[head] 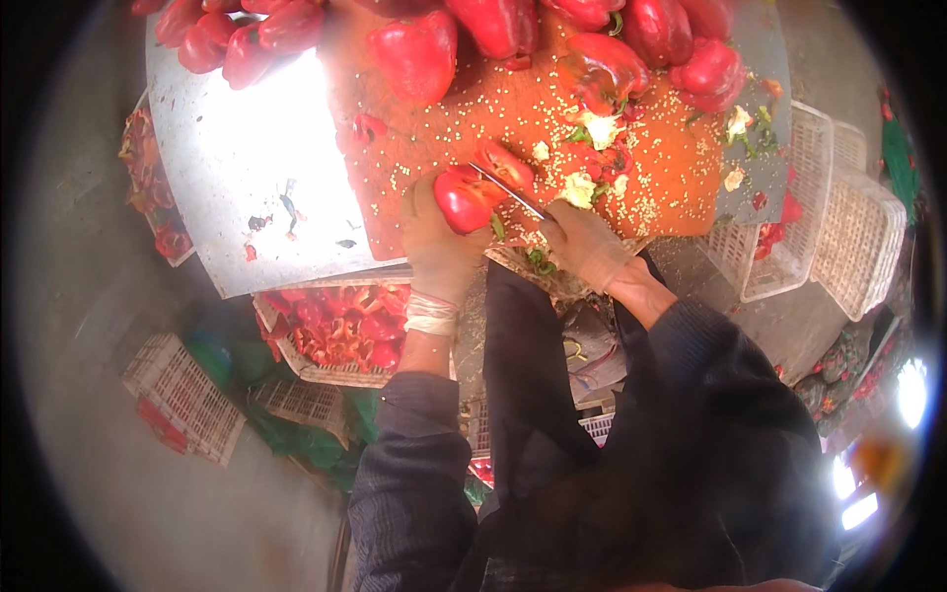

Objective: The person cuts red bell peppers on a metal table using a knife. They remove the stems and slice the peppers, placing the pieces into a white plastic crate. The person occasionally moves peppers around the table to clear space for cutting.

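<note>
My left hand [442,240], in a pale glove with a band at the wrist, holds a cut red bell pepper [462,201] on the orange cutting board [414,155]. My right hand [587,240], gloved too, grips a knife [510,191] whose blade lies over the opened pepper; its handle is hidden in the fingers. Another part of the pepper [504,164] lies just beyond the blade. Pale seeds and cut-out cores [578,190] are scattered to the right of it.
Whole red peppers [414,55] line the far side of the board. A shiny metal sheet [274,170] extends left. Below the near edge stands a crate of cut peppers [348,325]. White plastic crates [858,229] stand at the right, another crate [185,399] at the lower left.
</note>
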The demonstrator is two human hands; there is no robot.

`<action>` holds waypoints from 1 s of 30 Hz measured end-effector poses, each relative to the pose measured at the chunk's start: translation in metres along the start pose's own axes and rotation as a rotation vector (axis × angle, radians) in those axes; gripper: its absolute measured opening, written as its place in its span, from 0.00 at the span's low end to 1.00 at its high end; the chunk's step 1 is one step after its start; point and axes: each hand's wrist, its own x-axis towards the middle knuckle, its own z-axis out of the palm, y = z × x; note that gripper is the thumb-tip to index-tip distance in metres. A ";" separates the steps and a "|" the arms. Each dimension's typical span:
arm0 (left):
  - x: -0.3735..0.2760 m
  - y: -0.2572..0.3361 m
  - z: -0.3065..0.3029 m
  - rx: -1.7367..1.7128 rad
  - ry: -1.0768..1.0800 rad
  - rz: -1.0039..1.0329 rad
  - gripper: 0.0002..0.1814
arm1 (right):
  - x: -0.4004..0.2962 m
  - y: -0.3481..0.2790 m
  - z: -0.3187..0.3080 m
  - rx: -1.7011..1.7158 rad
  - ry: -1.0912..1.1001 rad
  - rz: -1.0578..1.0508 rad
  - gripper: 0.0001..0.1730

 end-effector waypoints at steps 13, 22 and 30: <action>-0.013 0.002 -0.015 -0.477 -0.004 -0.383 0.33 | -0.028 0.025 -0.025 0.340 0.081 0.086 0.15; -0.009 0.028 -0.023 -0.332 0.047 -0.240 0.29 | -0.022 -0.018 -0.030 -0.256 0.546 -0.308 0.20; -0.013 0.033 -0.019 -0.207 0.022 0.041 0.28 | -0.014 -0.054 -0.010 0.245 -0.061 -0.096 0.14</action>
